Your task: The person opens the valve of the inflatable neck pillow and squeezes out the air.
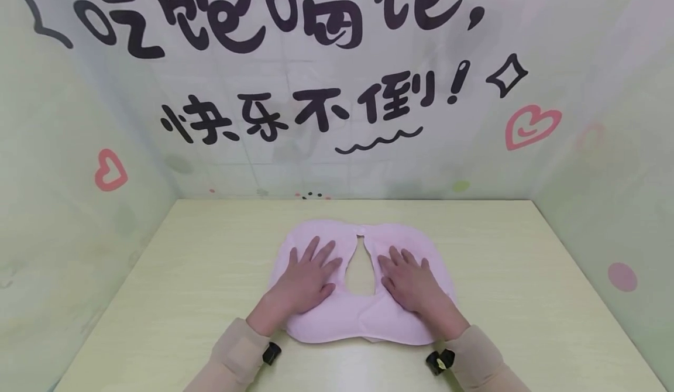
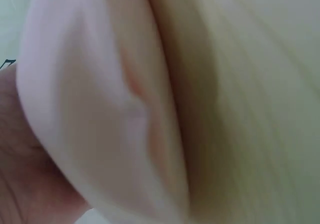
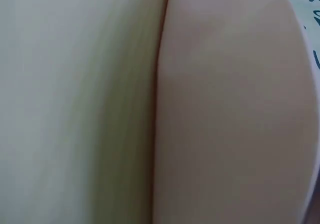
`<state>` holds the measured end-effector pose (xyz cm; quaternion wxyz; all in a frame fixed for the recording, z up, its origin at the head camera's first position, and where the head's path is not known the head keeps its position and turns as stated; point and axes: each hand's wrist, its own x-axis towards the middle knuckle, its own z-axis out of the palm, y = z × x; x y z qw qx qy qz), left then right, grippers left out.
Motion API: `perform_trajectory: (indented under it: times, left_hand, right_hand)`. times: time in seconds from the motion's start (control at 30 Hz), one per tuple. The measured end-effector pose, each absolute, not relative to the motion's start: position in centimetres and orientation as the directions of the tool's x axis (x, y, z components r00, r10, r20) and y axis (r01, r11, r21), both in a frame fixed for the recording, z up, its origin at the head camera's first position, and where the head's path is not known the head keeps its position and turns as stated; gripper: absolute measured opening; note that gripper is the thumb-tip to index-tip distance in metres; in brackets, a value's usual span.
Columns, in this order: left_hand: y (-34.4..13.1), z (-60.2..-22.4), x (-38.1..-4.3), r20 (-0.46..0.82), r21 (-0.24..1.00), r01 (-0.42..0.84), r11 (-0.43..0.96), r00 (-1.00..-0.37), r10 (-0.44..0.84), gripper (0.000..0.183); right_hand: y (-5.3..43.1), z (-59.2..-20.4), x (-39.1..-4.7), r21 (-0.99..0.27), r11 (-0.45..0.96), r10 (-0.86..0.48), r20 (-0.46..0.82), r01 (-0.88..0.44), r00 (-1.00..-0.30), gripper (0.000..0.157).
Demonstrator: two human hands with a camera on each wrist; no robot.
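A pink, padded neck pillow (image 1: 363, 319) lies flat on the table, with a teardrop-shaped opening in its middle and its two ends meeting at the far side. My left hand (image 1: 308, 278) rests palm down on its left half, fingers spread and pointing away. On the right half lies my right hand (image 1: 411, 278), also palm down with fingers extended. Close up in the left wrist view, the pillow's thick, creased edge (image 2: 90, 108) hides most of the hand. The right wrist view is filled largely by the pillow's smooth side (image 3: 230, 108); the fingers are hidden there.
The pale wood-grain table (image 1: 526, 298) extends to both sides of the pillow. A printed wall (image 1: 295, 167) with dark lettering stands behind it, and side walls rise at left and right. Black straps or devices (image 1: 440, 361) sit at the wrists.
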<state>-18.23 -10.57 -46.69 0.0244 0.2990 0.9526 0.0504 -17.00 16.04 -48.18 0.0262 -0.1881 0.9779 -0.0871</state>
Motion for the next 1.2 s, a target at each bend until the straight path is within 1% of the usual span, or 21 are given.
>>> perform_trajectory:
  times: [0.17, 0.33, 0.47, 0.57, 0.63, 0.73, 0.83, 1.03, 1.2]
  left_hand:
    - [-10.6, -46.2, -17.8, 0.012, 0.080, 0.574, 0.815, -0.818, 0.575, 0.047]
    - [-10.8, -45.9, -16.6, 0.064, 0.041, 0.589, 0.807, -0.808, 0.586, 0.044]
    - [-10.9, -45.5, -15.7, 0.110, -0.027, 0.603, 0.797, -0.791, 0.602, 0.040]
    - [-10.9, -45.2, -15.5, 0.139, -0.051, 0.602, 0.797, -0.785, 0.603, 0.039]
    - [-10.8, -45.0, -15.4, 0.130, -0.036, 0.597, 0.802, -0.793, 0.596, 0.042]
    - [-10.7, -44.9, -15.4, 0.084, 0.018, 0.584, 0.812, -0.810, 0.581, 0.046]
    - [-10.8, -45.0, -15.4, 0.045, 0.062, 0.575, 0.816, -0.818, 0.573, 0.048]
    - [-11.0, -45.4, -15.5, 0.037, 0.089, 0.578, 0.811, -0.816, 0.577, 0.046]
    - [-11.2, -45.9, -15.7, 0.029, 0.090, 0.582, 0.808, -0.813, 0.582, 0.044]
  right_hand:
    - [16.1, -47.3, -16.6, -0.167, 0.918, -0.363, 0.014, -0.360, -0.932, 0.044]
    - [16.0, -46.9, -15.6, -0.139, 0.906, -0.393, 0.068, -0.399, -0.917, 0.046]
    - [15.8, -46.7, -14.9, -0.155, 0.895, -0.413, 0.066, -0.419, -0.908, 0.046]
    - [15.7, -46.6, -14.6, -0.187, 0.893, -0.408, 0.048, -0.409, -0.912, 0.046]
    - [15.7, -46.4, -14.4, -0.210, 0.893, -0.402, 0.028, -0.398, -0.915, 0.047]
    - [15.8, -46.5, -14.3, -0.230, 0.893, -0.399, 0.000, -0.388, -0.917, 0.048]
    - [15.8, -46.6, -14.3, -0.229, 0.894, -0.400, -0.015, -0.386, -0.916, 0.049]
    - [16.0, -47.4, -14.4, -0.180, 0.898, -0.410, -0.005, -0.403, -0.912, 0.051]
    - [15.9, -47.3, -14.2, -0.177, 0.903, -0.403, -0.030, -0.392, -0.915, 0.051]
